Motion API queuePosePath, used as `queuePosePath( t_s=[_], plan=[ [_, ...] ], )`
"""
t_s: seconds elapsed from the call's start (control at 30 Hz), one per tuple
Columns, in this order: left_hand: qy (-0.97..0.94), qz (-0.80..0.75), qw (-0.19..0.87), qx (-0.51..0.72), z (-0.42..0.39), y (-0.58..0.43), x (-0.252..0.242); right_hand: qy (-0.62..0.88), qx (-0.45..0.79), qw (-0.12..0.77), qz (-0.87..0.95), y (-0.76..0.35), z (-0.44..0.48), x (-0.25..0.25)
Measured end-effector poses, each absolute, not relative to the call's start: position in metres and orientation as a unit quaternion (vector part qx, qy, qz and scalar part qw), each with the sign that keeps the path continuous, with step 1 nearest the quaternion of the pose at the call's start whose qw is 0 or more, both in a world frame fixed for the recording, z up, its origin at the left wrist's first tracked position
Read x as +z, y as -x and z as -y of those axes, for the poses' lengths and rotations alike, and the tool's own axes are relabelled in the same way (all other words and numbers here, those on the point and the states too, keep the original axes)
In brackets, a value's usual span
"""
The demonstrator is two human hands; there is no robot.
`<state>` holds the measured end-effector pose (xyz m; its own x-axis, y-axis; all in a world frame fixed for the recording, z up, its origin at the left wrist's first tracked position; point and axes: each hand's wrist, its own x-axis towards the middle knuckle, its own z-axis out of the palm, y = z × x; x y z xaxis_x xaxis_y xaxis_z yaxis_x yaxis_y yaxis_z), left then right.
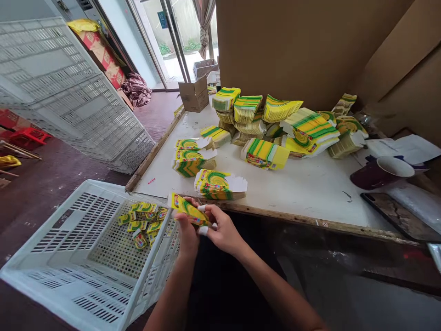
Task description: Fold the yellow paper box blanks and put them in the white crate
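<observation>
Between my two hands is a small yellow and green printed carton (189,209), held just off the table's front edge. My left hand (188,234) grips its left end, thumb on the near side. White coverings wrap some fingertips of my right hand (220,230), which closes on the carton's right end. Just beyond, a stack of flattened cartons (215,184) lies on the table, with another stack (193,156) behind it. To my left, several formed cartons (146,220) sit inside a white plastic crate (86,257).
More flat cartons (255,110) are piled at the back of the white table (303,184). A dark cup (372,174) and a phone (399,211) lie at the right. A brown cardboard box (193,95) stands at the far corner. Tall stacked crates (69,92) lean into view at left.
</observation>
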<state>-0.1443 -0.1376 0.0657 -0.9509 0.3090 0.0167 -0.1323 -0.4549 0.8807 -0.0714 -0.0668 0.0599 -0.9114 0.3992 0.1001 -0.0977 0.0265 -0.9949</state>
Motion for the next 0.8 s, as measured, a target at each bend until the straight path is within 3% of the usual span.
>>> queuePosePath(
  t_s=[0.2, 0.27, 0.43, 0.57, 0.67, 0.8],
  plan=[
    [-0.097, -0.593, 0.096, 0.794, 0.148, 0.141, 0.051, 0.117, 0.639, 0.271, 0.71, 0.067, 0.045, 0.058],
    [-0.112, -0.62, 0.127, 0.766, 0.155, 0.146, 0.05, 0.101, 0.6, 0.299, 0.735, 0.062, 0.037, 0.056],
    [-0.226, -0.644, 0.197, 0.704, 0.184, 0.171, 0.059, 0.077, 0.376, 0.34, 0.859, 0.044, 0.02, 0.051],
    [-0.319, -0.746, 0.24, 0.532, 0.19, 0.174, 0.065, 0.017, 0.242, 0.312, 0.919, 0.039, 0.028, 0.051],
    [-0.357, -0.778, 0.299, 0.42, 0.18, 0.16, 0.062, 0.007, 0.267, 0.319, 0.909, 0.039, 0.042, 0.049],
    [-0.337, -0.821, 0.231, 0.398, 0.17, 0.139, 0.052, 0.179, 0.401, 0.373, 0.818, 0.039, 0.05, 0.041]
  ],
)
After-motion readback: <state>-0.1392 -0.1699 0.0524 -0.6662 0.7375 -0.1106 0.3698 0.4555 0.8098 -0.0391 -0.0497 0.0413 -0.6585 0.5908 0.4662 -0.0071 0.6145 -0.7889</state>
